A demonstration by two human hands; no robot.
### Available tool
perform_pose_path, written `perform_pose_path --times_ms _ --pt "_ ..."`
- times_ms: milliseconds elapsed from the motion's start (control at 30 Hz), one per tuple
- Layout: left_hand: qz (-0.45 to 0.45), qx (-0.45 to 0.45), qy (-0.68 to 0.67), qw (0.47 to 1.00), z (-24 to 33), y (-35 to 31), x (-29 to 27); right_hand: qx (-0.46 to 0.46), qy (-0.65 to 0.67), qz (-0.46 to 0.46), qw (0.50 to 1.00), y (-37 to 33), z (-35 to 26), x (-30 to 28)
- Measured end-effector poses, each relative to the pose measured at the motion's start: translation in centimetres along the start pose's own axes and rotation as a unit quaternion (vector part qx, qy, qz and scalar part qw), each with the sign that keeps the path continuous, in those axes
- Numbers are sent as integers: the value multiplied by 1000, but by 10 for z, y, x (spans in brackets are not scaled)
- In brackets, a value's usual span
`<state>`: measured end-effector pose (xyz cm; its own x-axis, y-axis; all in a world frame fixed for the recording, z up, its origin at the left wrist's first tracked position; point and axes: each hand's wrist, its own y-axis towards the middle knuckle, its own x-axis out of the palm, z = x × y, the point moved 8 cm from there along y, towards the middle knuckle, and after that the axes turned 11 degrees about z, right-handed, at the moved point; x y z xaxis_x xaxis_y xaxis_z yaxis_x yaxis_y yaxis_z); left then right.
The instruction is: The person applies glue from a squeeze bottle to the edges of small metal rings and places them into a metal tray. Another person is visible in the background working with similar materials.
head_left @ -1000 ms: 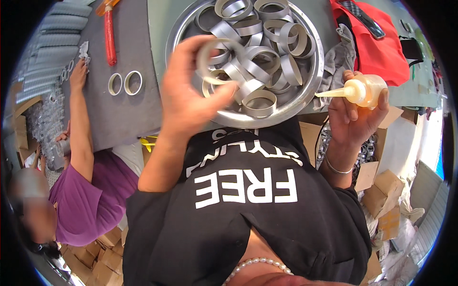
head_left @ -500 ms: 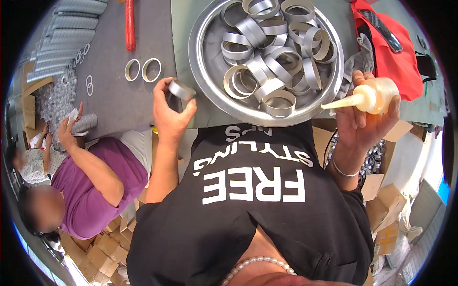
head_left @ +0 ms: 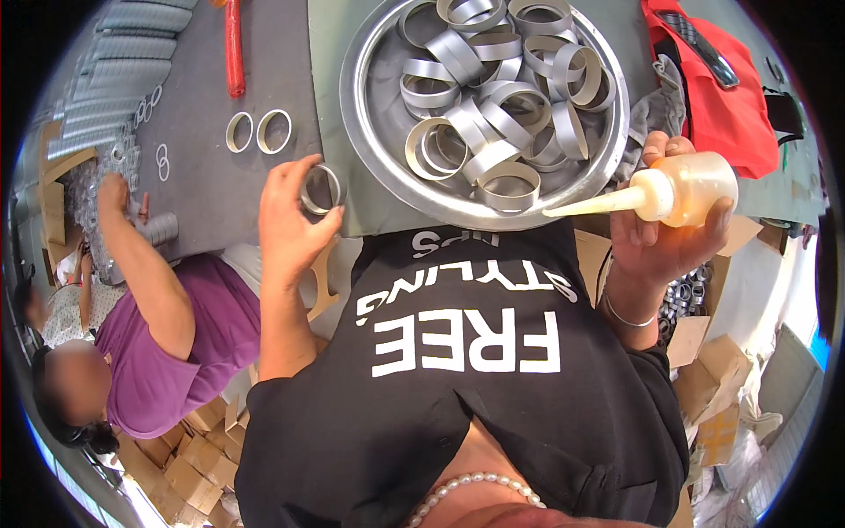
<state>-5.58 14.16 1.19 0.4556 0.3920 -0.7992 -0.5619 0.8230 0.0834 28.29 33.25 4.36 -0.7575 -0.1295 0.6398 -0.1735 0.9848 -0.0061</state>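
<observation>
Between its thumb and fingers, my left hand grips a silver metal ring, at the table edge just left of the tray. A squeeze bottle with a long pale nozzle and yellowish liquid lies tilted on its side in my right hand. Its tip points left, over the near right rim of a round metal tray. Many silver rings are heaped in that tray. Two more rings, a left one and a right one, stand on the dark tabletop beyond my left hand.
A red stick-like tool lies at the far left of the table. To the right are a red cloth with a dark phone-like object on it. A co-worker in purple works at left; cardboard boxes sit below.
My left hand has moved slightly left and turned the ring so its opening shows. The bottle has shifted a little left, its nozzle now reaching farther toward the tray. The co-worker's arm has moved.
</observation>
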Motion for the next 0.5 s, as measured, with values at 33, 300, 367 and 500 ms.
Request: perform_pose_path --times_ms 33,300,367,500 --pt "-5 -48 -58 997 -2 0 -2 -71 -76 25 994 -2 -3 -11" --pt "-266 -328 -677 603 69 -57 68 -292 -156 -271 904 -58 -36 58" --pt "-304 -349 -687 560 81 -64 78 -371 -178 -280 868 -76 -32 80" --pt "-329 -372 -698 515 95 -69 81 -440 -181 -368 799 -84 -18 94"
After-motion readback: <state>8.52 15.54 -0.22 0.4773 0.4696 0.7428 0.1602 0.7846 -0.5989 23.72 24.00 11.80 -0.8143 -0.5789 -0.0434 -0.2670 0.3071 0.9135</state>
